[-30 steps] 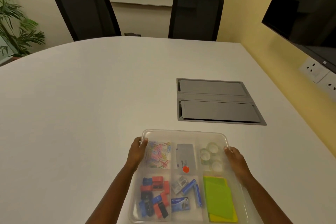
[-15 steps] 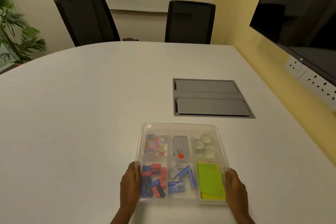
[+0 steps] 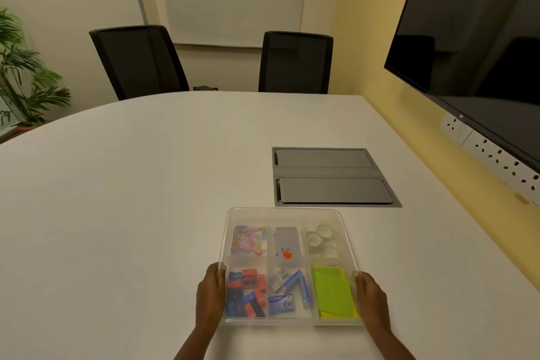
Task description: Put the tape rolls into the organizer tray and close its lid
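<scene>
The clear organizer tray sits on the white table close to me, and a see-through lid seems to lie flat over it. Several clear tape rolls are in its far right compartment. The other compartments hold coloured paper clips, a grey box, red and blue sharpeners, staple boxes and green sticky notes. My left hand grips the tray's left side near the front. Gripping the right side near the front is my right hand.
A grey cable hatch is set into the table just beyond the tray. Two black chairs stand at the far edge. On the right wall are a dark screen and sockets; a plant is far left.
Both hands slid from the tray's far corners along its sides to the near part. The tray now lies further from me on the table, and the view has tilted up.
</scene>
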